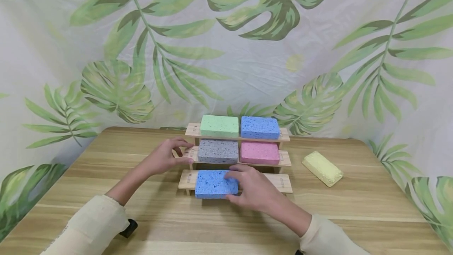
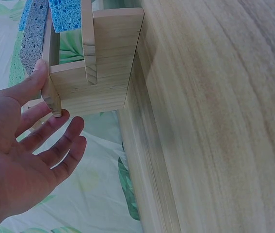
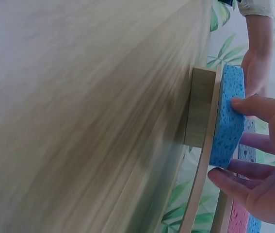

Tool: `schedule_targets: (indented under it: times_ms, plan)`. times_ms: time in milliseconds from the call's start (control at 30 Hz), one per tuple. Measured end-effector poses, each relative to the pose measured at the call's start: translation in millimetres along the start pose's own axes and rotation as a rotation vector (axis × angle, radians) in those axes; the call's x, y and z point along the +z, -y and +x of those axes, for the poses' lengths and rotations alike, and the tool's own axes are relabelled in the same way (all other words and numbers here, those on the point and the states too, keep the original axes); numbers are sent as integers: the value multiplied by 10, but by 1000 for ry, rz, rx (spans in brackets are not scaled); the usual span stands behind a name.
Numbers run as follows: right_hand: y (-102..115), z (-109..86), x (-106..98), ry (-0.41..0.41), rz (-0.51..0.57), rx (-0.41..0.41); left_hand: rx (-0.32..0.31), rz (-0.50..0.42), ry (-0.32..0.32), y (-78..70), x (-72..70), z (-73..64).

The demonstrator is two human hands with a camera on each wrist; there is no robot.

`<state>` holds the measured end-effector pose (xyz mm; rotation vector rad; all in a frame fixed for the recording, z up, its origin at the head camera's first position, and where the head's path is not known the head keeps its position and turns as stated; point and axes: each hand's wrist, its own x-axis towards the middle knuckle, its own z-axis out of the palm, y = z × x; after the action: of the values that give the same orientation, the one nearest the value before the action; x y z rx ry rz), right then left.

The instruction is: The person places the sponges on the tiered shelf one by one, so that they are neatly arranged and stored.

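Note:
A three-step wooden rack stands on the table. My right hand holds the right end of a blue sponge on the lowest step, thumb at the front and fingers behind. The sponge lies over the step's left part and overhangs its front edge. My left hand pinches the left end of the middle step; the left wrist view shows the thumb and fingers around the board end. A grey sponge and a pink sponge sit on that middle step.
On the top step are a green sponge and another blue sponge. A yellow sponge lies askew on the wooden table, right of the rack. A leaf-patterned cloth hangs behind the table.

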<state>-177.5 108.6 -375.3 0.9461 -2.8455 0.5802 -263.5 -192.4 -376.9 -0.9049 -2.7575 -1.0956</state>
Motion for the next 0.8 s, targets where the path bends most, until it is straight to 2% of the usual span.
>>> schedule_targets:
  times_ms: [233, 400, 533, 800]
  plan:
    - [-35, -83, -79, 51, 0, 45, 3, -4, 4, 1, 1, 1]
    - [-86, -53, -88, 98, 175, 48, -8, 0, 8, -4, -1, -3]
    - [-137, -11, -57, 88, 296, 19, -5, 0, 11, -8, -3, -4]
    - [-184, 78, 8, 52, 306, 8, -1, -8, 6, -5, -10, 4]
